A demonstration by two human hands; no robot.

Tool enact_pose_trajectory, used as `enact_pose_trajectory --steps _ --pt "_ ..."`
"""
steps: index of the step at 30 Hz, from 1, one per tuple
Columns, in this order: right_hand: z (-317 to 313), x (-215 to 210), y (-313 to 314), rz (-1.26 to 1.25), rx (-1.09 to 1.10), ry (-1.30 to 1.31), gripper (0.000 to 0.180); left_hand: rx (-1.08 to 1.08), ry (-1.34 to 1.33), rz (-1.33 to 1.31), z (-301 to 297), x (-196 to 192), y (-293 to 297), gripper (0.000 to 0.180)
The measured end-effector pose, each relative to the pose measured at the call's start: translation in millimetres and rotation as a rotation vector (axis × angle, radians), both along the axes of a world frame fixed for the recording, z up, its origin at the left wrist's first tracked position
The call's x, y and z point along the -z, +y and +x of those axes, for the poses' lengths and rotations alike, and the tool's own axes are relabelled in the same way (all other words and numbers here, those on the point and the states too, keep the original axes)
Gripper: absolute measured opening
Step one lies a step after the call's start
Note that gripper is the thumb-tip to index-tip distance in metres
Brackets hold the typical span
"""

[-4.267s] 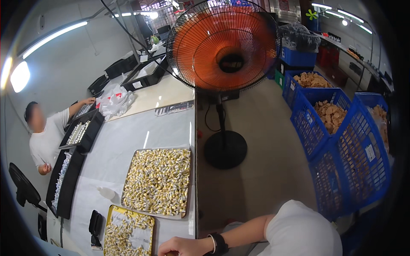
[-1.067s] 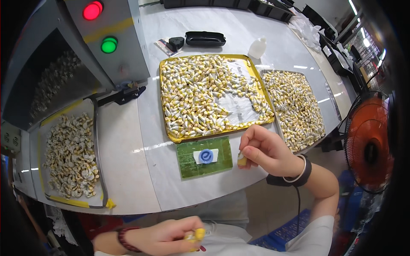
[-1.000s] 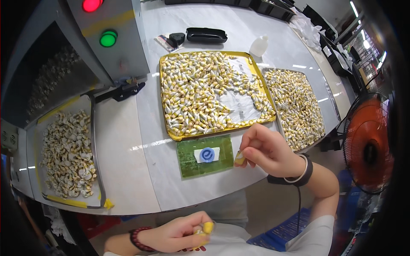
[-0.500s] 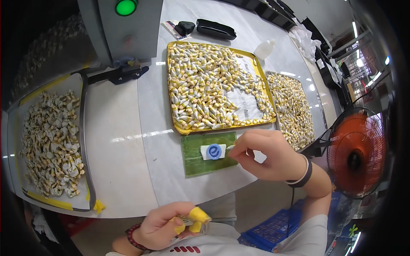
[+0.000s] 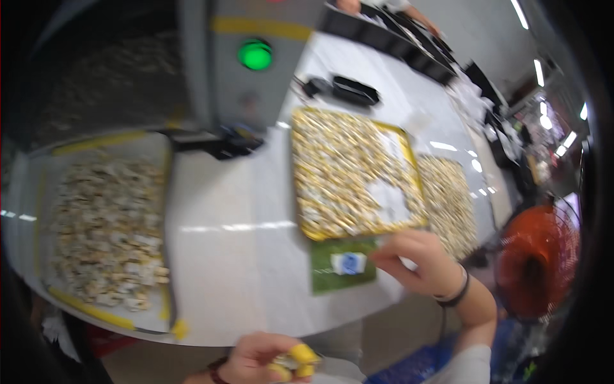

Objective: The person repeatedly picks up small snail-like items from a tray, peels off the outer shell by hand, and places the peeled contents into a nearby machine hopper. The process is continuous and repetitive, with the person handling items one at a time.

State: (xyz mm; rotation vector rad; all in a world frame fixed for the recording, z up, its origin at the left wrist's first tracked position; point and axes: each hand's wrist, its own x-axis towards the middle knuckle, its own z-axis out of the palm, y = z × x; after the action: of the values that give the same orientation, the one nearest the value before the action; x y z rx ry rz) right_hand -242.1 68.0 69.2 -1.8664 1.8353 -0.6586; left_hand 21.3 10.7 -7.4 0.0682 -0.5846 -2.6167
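Observation:
My right hand [image 5: 419, 262] is closed in a pinch at the right edge of a green mat [image 5: 323, 281]. Anything between its fingertips is too small and blurred to name. On the mat lies a white patch with a blue round mark [image 5: 350, 264]. My left hand [image 5: 272, 360], yellow covers on its fingertips, is curled closed low in front of my body; a pale bit shows between the fingers, its kind unclear. Beyond the mat stands a yellow-rimmed tray [image 5: 296, 185] filled with small cone-shaped white-and-yellow pieces [image 5: 339, 166].
Another tray [image 5: 167, 211] on the left holds a heap of whitish-brown pieces. A grey machine with a lit green button [image 5: 255, 54] rises behind it. More small pieces [image 5: 448, 198] lie right of the yellow-rimmed tray. An orange fan [image 5: 534, 256] stands at the right.
The whole view has swung, so the table and trays sit lower and further right, and the picture is blurred. Both hands keep much the same pose.

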Motion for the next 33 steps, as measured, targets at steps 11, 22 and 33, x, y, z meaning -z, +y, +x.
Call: enact_pose_trajectory --steps 11,22,33 --pt "25.2 -8.9 20.2 -0.054 0.186 -0.001 0.010 -0.166 0.220 -0.229 -4.1 3.0 1.2 0.037" --pt "28.6 -20.7 19.2 -0.070 0.016 0.052 0.012 -0.273 0.096 -0.284 -3.4 1.4 17.2 0.030" --pt "35.2 -14.1 33.2 -0.165 -0.003 0.042 0.011 -0.285 0.137 -0.244 -0.9 4.4 27.6 0.032"
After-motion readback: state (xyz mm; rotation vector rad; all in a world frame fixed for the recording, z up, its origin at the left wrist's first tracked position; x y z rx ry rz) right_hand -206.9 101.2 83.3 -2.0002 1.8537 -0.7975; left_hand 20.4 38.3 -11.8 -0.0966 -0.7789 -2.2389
